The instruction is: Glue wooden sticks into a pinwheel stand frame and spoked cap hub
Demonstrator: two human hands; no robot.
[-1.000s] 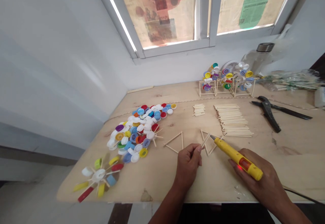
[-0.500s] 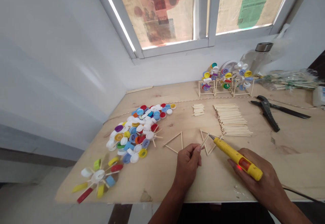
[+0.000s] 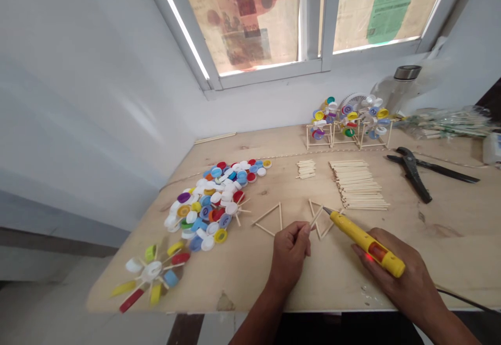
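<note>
Paper-covered window (image 3: 246, 19) above pale wall (image 3: 94, 79)

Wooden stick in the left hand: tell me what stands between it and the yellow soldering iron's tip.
Nothing visible does: the thin wooden stick pinched in the left hand ends right at the tip of the yellow corded soldering iron in the right hand.

**Daylight Glows Through Papered Window**

Soft daylight enters through the papered window (image 3: 250, 21) at 12 o'clock, and glare runs along the window frame (image 3: 179, 21) at 11. Shadows on the plywood bench (image 3: 336, 277) stay faint. Wide-angle distortion bows the wall (image 3: 86, 84) at 9; the bottle-cap wheel (image 3: 152, 270) at 7 looks blurred.
</note>
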